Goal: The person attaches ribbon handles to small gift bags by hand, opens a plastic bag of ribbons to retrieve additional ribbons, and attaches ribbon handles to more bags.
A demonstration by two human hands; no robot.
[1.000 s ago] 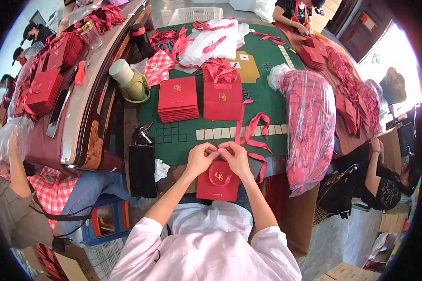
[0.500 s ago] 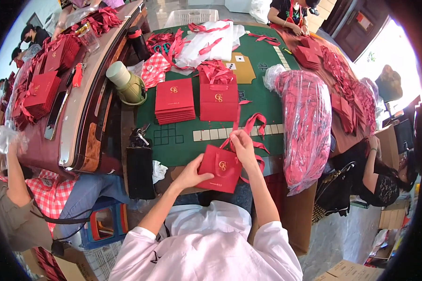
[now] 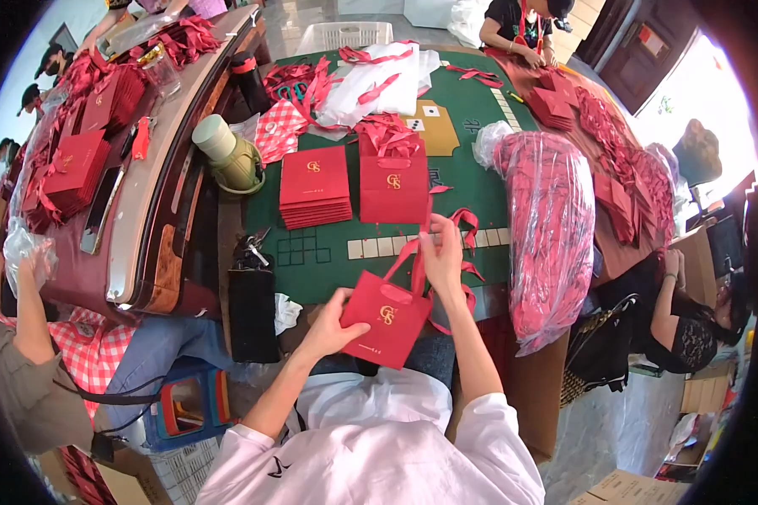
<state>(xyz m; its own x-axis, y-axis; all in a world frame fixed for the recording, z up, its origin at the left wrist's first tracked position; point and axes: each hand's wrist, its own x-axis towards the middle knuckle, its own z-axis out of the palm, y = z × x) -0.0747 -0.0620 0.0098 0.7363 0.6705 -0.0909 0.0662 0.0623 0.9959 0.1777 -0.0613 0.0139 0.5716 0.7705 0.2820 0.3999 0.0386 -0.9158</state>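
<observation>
A small red paper gift bag (image 3: 385, 326) with a gold emblem tilts in front of my body at the table's near edge. My left hand (image 3: 333, 330) grips its left side, thumb across the front. Above its top edge, my right hand (image 3: 443, 257) pinches the red ribbon (image 3: 418, 271) that loops up from the bag as a handle. Loose ribbon hangs behind my right wrist. Beyond my hands lie a stack of flat red bags (image 3: 314, 187) and, beside it, an open red bag (image 3: 393, 192) stuffed with ribbons (image 3: 391, 135).
A plastic-wrapped bundle of red ribbons (image 3: 552, 236) lies at the right of the green table (image 3: 312, 282). On the left stand a green lidded cup (image 3: 227, 156) and a black case (image 3: 251, 311) with keys. Co-workers sit at side tables piled with red bags (image 3: 80, 172).
The bag has come nearer to my body and lower in view. My right hand now draws the ribbon up into a taller loop above it.
</observation>
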